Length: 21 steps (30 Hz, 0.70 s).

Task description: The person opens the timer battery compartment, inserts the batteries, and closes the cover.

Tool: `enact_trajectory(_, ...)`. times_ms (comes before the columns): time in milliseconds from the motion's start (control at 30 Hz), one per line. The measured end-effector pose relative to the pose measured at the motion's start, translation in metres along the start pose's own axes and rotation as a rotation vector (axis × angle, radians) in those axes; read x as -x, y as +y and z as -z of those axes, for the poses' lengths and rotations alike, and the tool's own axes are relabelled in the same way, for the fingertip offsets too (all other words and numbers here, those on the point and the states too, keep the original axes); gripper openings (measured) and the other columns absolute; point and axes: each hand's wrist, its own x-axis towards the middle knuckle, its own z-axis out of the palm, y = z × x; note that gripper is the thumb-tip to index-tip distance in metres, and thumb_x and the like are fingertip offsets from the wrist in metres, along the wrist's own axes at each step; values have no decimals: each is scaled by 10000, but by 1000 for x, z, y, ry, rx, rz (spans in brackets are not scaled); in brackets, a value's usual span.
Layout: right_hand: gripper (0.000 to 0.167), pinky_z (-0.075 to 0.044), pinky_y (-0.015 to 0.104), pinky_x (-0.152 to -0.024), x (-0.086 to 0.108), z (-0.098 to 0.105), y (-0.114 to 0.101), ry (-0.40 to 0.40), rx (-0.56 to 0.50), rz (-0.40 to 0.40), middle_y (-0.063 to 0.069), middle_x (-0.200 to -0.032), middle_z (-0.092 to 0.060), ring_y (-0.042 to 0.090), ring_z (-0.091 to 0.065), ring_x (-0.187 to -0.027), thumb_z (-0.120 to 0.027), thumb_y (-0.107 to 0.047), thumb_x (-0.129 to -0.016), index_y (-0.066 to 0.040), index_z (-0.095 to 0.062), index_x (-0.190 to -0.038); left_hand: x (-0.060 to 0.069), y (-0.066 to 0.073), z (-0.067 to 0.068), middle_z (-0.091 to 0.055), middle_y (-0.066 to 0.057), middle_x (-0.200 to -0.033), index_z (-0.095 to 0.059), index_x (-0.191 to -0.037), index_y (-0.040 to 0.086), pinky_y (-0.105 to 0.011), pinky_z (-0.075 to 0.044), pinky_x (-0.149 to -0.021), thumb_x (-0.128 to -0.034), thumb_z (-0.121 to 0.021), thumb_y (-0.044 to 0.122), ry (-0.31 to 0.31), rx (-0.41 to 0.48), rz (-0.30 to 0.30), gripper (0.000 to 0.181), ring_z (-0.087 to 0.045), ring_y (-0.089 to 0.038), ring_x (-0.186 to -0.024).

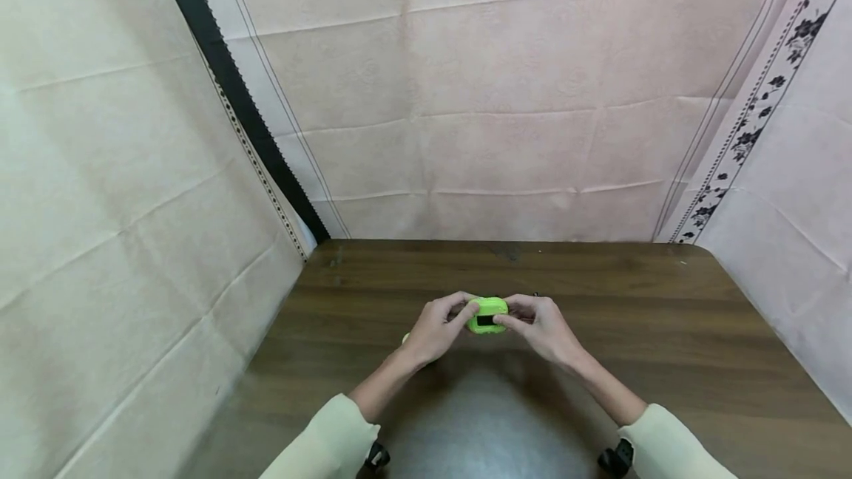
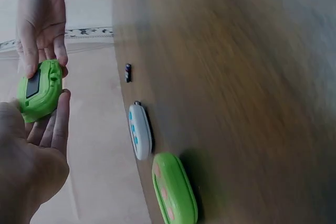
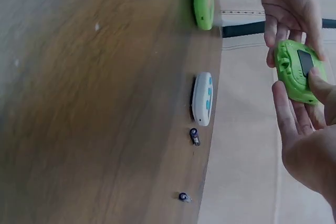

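Both hands hold one bright green plastic device (image 1: 491, 307) above the wooden table; its kind is unclear. A dark rectangular panel (image 3: 305, 62) is set in its face, and notches run along one rim. My left hand (image 1: 433, 330) grips the left side between thumb and fingers. At the opposite side, my right hand (image 1: 547, 330) pinches it, with the thumb on the dark panel. Fingers hide part of the shell.
On the table lie a rounded green case (image 2: 174, 190) with pink buttons, a white case (image 2: 140, 132) with blue buttons, and two small dark cylindrical pieces, one (image 3: 195, 137) beside the white case, another (image 3: 184, 197) farther off. Pale cloth (image 1: 492, 117) hangs around the table (image 1: 373, 279).
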Motion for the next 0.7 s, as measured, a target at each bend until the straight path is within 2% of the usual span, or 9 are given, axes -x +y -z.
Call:
enact_trajectory(133,242,-645,366,-789,3,3,-4,17,-192,-123,150,-1074,-775,280,-775,-890,-771,-94,-988,30,-729,-1192,1,7,-5,-779,-90,-1157,-680,-1317,59,-502,-617,-898,-1054,-701,173,31,172,49,288,-750,-141,-974)
enact_trajectory(233,310,-634,422,-869,6,3,-7,18,-329,-206,180,-1165,-751,294,-773,-964,-751,-107,-1008,71,-678,-1252,1,12,-10,-777,-106,-1166,-679,-1311,22,-431,-621,-912,-1027,-730,112,54,270,73,303,-744,-150,-996)
enact_trajectory(300,336,-627,436,-897,8,3,-9,13,-364,-229,190,-1199,-738,275,-769,-993,-744,-107,-1014,79,-659,-1280,1,14,-11,-777,-114,-1161,-684,-1303,6,-350,-622,-893,-1026,-729,103,67,300,80,297,-745,-154,-997)
enact_trajectory(400,373,-626,444,-896,11,5,-13,-8,-353,-209,225,-1222,-723,323,-761,-1027,-740,-86,-1012,76,-642,-1334,1,16,-10,-781,-110,-1134,-700,-1292,21,-262,-613,-834,-1026,-734,121,78,287,78,286,-743,-165,-966)
enact_trajectory(533,426,-634,394,-869,13,8,-18,-11,-274,-156,238,-1263,-716,393,-740,-1072,-753,-96,-1004,48,-641,-1389,0,18,-6,-771,-75,-1061,-720,-1303,89,-217,-568,-752,-1040,-724,188,55,187,37,281,-707,-214,-904)
enact_trajectory(700,370,-629,301,-836,13,11,-25,20,-141,-127,172,-1236,-749,274,-766,-1027,-784,-163,-992,2,-714,-1315,0,20,-3,-733,-21,-1023,-716,-1346,178,-226,-496,-687,-1074,-673,287,-12,93,-1,296,-642,-266,-866)
